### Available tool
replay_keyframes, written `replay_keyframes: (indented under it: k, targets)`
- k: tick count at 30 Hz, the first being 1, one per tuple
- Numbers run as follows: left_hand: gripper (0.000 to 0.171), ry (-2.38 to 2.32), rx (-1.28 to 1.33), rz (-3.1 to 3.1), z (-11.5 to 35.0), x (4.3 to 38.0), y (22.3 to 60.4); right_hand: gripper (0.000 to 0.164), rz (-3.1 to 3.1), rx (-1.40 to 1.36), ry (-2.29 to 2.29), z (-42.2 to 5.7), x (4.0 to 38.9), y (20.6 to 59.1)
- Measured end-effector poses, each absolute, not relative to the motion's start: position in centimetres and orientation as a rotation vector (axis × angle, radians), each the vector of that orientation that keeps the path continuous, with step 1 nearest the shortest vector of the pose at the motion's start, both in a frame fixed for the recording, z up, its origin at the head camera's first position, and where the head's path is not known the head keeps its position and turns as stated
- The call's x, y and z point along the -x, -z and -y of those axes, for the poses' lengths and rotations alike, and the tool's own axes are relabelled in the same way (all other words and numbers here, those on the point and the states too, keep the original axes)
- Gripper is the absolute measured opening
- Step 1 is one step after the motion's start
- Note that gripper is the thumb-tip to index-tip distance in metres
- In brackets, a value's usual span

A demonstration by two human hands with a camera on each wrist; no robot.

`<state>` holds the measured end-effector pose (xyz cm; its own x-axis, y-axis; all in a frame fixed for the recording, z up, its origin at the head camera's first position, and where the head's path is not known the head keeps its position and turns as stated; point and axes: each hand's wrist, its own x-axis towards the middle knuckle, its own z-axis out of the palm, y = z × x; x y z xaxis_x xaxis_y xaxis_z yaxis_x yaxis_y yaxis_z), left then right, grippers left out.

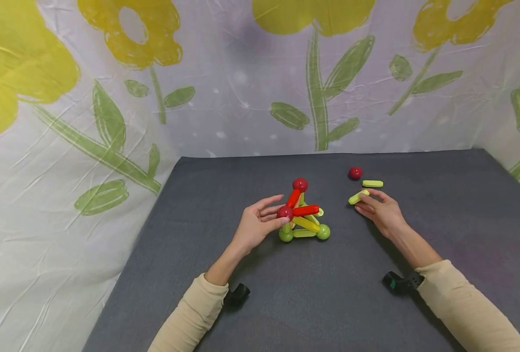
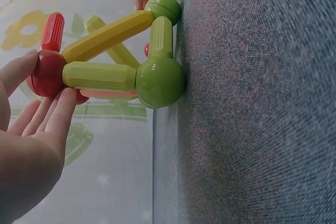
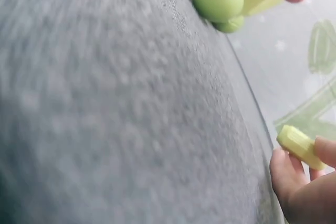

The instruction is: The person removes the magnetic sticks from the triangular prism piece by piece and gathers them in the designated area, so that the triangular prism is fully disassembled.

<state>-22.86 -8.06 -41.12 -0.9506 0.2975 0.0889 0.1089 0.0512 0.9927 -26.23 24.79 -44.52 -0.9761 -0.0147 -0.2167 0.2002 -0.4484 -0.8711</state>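
A frame of coloured rods and balls stands on the dark table, with green balls (image 1: 323, 231) at its base and red balls higher up. My left hand (image 1: 253, 226) pinches the near upper red ball (image 2: 48, 73) between thumb and fingers. From that ball run a red rod (image 1: 305, 210), a yellow rod (image 2: 107, 36) and a yellow-green rod (image 2: 100, 76). Right of the frame, my right hand (image 1: 385, 215) holds a short yellow-green rod (image 1: 358, 197) between thumb and fingers, raised off the table. The same rod (image 3: 300, 146) shows at the fingertips in the right wrist view.
Beyond my right hand, a loose red ball (image 1: 355, 172) and another yellow-green rod (image 1: 372, 184) lie near the table's back edge. A pale cloth with printed flowers (image 1: 224, 98) hangs behind and to the left of the table (image 1: 312, 303).
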Motion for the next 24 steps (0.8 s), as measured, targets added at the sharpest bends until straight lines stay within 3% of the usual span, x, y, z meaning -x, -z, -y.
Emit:
replay_keyframes:
  k: [14, 24]
  targets:
    - [0.057, -1.999, -0.442, -2.14, 8.3, 23.0, 41.1, 0.031, -1.583, -0.485, 2.655, -26.6, 27.5, 44.4]
    - [0.054, -1.989, -0.467, -2.148, 8.1, 21.6, 38.5, 0.039, -1.671, -0.764, 2.572, -27.4, 28.4, 44.2]
